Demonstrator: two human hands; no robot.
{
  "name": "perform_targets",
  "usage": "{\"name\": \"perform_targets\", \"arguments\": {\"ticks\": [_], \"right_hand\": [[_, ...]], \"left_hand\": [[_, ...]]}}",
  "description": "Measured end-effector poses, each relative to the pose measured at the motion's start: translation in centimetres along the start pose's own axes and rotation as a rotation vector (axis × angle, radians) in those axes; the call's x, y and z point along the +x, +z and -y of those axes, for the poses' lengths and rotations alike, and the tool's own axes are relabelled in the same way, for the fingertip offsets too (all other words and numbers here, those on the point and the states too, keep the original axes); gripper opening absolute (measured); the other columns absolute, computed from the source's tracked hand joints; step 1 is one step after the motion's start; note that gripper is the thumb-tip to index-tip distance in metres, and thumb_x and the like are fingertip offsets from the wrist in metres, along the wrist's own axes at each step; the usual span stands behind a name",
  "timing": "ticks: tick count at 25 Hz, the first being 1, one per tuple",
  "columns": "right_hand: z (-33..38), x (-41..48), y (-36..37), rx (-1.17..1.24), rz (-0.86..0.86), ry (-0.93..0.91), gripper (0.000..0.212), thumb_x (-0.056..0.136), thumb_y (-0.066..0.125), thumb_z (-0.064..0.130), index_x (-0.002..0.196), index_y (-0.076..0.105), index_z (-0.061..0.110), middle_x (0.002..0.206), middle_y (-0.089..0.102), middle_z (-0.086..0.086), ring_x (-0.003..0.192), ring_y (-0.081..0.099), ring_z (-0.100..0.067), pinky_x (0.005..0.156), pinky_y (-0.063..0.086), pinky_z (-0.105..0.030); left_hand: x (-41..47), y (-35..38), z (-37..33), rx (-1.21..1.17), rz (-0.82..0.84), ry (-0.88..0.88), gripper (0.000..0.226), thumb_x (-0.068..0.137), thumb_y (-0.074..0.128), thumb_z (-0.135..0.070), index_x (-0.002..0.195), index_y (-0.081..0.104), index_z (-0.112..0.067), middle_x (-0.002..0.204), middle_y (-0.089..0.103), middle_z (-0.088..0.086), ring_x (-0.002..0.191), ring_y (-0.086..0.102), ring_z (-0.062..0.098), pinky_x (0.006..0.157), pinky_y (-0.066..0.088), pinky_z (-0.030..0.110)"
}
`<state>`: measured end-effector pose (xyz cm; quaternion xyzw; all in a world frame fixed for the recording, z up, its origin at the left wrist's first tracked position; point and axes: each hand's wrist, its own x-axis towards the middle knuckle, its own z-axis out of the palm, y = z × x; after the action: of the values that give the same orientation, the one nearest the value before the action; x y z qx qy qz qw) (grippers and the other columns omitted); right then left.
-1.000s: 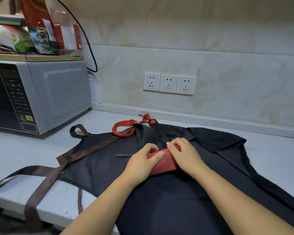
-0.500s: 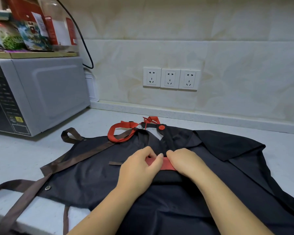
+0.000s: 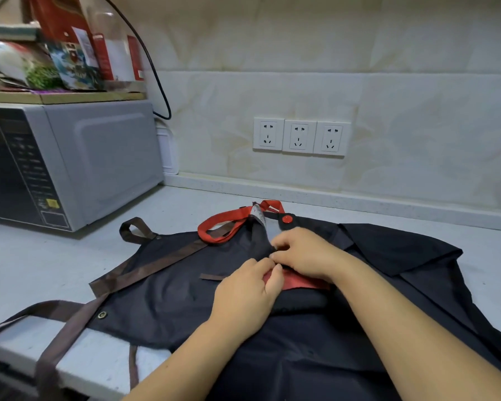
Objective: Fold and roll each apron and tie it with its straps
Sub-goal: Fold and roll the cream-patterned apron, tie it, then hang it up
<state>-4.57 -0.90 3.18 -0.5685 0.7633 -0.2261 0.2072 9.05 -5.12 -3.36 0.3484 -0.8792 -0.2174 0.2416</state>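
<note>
Pinching at the middle of the spread cloth, the left hand and right hand meet almost fingertip to fingertip. The left hand is closed narrow, its thumb and curled fingers nipping the near end of a red band that lies across the dark fabric. The right hand is likewise curled, its fingers gripping a raised fold of the red-trimmed apron just above that band, with its palm covering part of the band. This apron lies flat on the pale counter and hangs over the near edge. Its red strap loop and red button rest at the far side, towards the wall. To the left lies a brown-trimmed apron, whose brown strap trails off the counter edge. The microwave carries a small yellow label and panel lettering, both too small to read. Printing on the packets stacked above it is blurred.
</note>
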Motion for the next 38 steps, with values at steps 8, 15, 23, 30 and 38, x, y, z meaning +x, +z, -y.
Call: {"name": "perform_targets", "arguments": {"ticks": [8, 15, 23, 30, 38], "right_hand": [[1.4, 1.4, -0.9, -0.111, 0.239, 0.065, 0.031, 0.08, 0.033, -0.006, 0.063, 0.047, 0.015, 0.061, 0.042, 0.003, 0.064, 0.035, -0.013, 0.059, 0.032, -0.031], [0.7, 7.9, 2.5, -0.226, 0.027, 0.359, 0.027, 0.091, 0.052, 0.028, 0.109, 0.063, 0.011, 0.092, 0.065, -0.007, 0.077, 0.059, -0.022, 0.064, 0.047, -0.026], [-0.6, 7.5, 3.2, 0.432, -0.12, 0.441, 0.013, 0.082, 0.052, 0.012, 0.071, 0.055, 0.006, 0.068, 0.064, -0.011, 0.042, 0.057, -0.017, 0.047, 0.039, -0.022], [2.7, 1.3, 2.4, 0.69, -0.349, -0.218, 0.016, 0.098, 0.054, 0.02, 0.095, 0.07, 0.015, 0.068, 0.066, -0.002, 0.054, 0.054, -0.013, 0.054, 0.047, -0.022], [4.8, 2.4, 2.4, 0.206, -0.097, -0.118, 0.028, 0.09, 0.046, 0.012, 0.093, 0.07, 0.026, 0.096, 0.072, 0.003, 0.086, 0.065, -0.011, 0.078, 0.051, -0.022]], "left_hand": [[-0.2, 0.5, -0.5, 0.283, 0.016, 0.092, 0.069, 0.08, -0.002, -0.059, 0.119, 0.048, -0.032, 0.099, 0.055, -0.001, 0.094, 0.055, 0.023, 0.073, 0.045, 0.036], [-0.2, 2.5, 0.4, 0.204, -0.279, -0.141, 0.067, 0.08, 0.015, -0.064, 0.095, 0.064, -0.02, 0.088, 0.047, -0.005, 0.084, 0.043, 0.019, 0.073, 0.038, 0.033], [0.3, 2.6, 0.5, 0.184, -0.292, -0.095, 0.061, 0.08, 0.021, -0.063, 0.096, 0.065, -0.023, 0.096, 0.041, -0.007, 0.087, 0.041, 0.017, 0.073, 0.038, 0.031], [0.6, 1.3, 0.6, -0.099, 0.037, -0.105, 0.048, 0.093, 0.039, -0.055, 0.131, 0.049, -0.028, 0.126, 0.053, -0.01, 0.119, 0.044, 0.018, 0.097, 0.035, 0.038], [1.0, 0.9, 0.3, -0.149, 0.039, -0.196, 0.023, 0.097, 0.04, -0.046, 0.11, 0.055, -0.034, 0.111, 0.063, -0.005, 0.114, 0.052, 0.02, 0.095, 0.037, 0.037]]}}
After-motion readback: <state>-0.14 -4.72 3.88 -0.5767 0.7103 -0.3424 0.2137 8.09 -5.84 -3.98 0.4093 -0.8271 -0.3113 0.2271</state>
